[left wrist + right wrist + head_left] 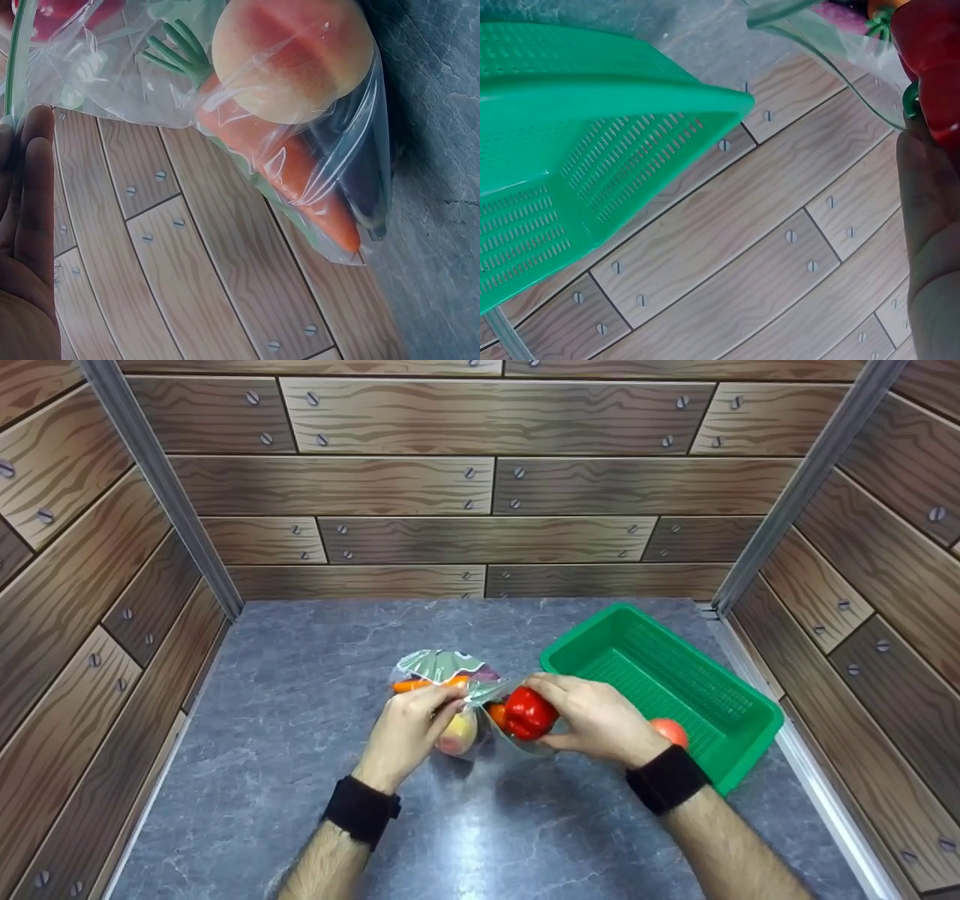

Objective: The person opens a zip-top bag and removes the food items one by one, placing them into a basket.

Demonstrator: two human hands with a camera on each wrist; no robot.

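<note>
In the head view my left hand (411,727) pinches the rim of a clear plastic bag (439,662). Inside the bag lie a carrot (277,161) with a green top, a yellow-and-pink peach (292,60) and a dark, long item (364,180) beside the carrot. My right hand (596,720) grips a red bell pepper (529,712) at the bag's mouth. Just left of the pepper, an orange-red item (496,714) shows, partly hidden. The right wrist view shows the pepper (937,67) held near the bag's opening edge.
A green perforated plastic basket (705,679) stands at the right, close beside my right hand. A round, light red item (670,731) sits inside it, partly hidden by my wrist. Wood-patterned walls (480,487) enclose the grey marbled table (315,652) at the back and both sides.
</note>
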